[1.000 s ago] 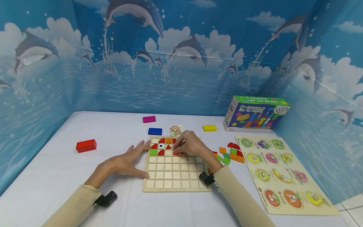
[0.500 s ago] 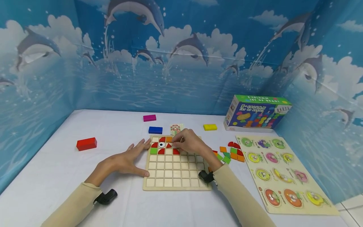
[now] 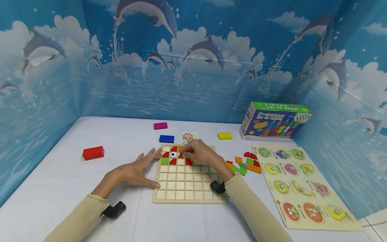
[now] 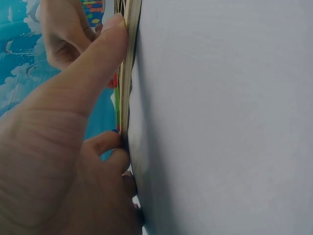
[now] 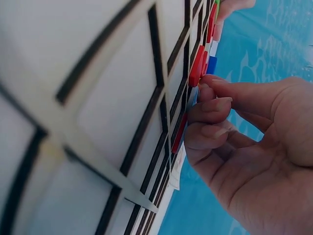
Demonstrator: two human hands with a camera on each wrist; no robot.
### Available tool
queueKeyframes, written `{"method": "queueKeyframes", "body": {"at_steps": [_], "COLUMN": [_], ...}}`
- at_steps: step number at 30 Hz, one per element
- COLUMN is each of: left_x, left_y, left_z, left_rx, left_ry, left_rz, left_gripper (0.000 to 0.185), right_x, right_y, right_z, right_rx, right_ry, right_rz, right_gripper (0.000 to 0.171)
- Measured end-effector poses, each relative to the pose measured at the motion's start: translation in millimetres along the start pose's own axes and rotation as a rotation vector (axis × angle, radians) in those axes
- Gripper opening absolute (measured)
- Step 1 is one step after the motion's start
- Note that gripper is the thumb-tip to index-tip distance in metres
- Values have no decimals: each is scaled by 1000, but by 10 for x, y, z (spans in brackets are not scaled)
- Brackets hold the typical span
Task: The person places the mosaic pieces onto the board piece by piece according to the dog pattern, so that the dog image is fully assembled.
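A wooden grid board (image 3: 180,194) lies on the white cloth. Near its top are red tiles (image 3: 173,162), a green tile (image 3: 164,161) and a round-eye tile (image 3: 173,155). My left hand (image 3: 135,172) is spread at the board's left side; its thumb (image 4: 105,46) rests against the edge. Over the upper grid, my right hand (image 3: 199,153) has its fingertips together on a small tile, mostly hidden by the fingers. In the right wrist view a red tile (image 5: 196,66) stands close beside those fingertips.
Loose coloured tiles (image 3: 242,171) lie right of the board, beside a fruit puzzle board (image 3: 269,181). A pattern card (image 3: 189,136), blue block (image 3: 167,138), magenta block (image 3: 160,125), yellow block (image 3: 224,136) and box (image 3: 275,122) stand behind. A red block (image 3: 93,153) lies left.
My right fingertips have left the red tile on the third row and moved up and slightly left, now covering part of the red triangle tile. My left hand stays at the board's edge.
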State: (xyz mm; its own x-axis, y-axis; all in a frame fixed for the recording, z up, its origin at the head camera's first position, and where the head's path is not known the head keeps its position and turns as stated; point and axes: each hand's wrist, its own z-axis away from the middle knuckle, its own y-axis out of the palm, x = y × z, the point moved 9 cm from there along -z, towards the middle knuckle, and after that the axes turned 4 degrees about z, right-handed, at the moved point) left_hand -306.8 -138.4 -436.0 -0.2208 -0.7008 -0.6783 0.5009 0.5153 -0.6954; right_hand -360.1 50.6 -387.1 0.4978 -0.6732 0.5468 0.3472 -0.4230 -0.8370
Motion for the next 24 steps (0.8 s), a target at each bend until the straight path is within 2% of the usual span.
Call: {"method": "queueKeyframes", "body": {"at_steps": [18, 24], "left_x": [-8, -14], "left_y": [28, 31], "left_z": [-13, -15], "left_rx": [-4, -9], "left_ry": [8, 0], "left_rz": [-18, -19], "left_gripper": [137, 136], "right_x": [-34, -54], "right_y": [-6, -255], "right_z": [47, 216], "right_rx": [4, -40], "right_ry": [38, -92], "right_rz": [-14, -49], "right_gripper": [21, 20]}}
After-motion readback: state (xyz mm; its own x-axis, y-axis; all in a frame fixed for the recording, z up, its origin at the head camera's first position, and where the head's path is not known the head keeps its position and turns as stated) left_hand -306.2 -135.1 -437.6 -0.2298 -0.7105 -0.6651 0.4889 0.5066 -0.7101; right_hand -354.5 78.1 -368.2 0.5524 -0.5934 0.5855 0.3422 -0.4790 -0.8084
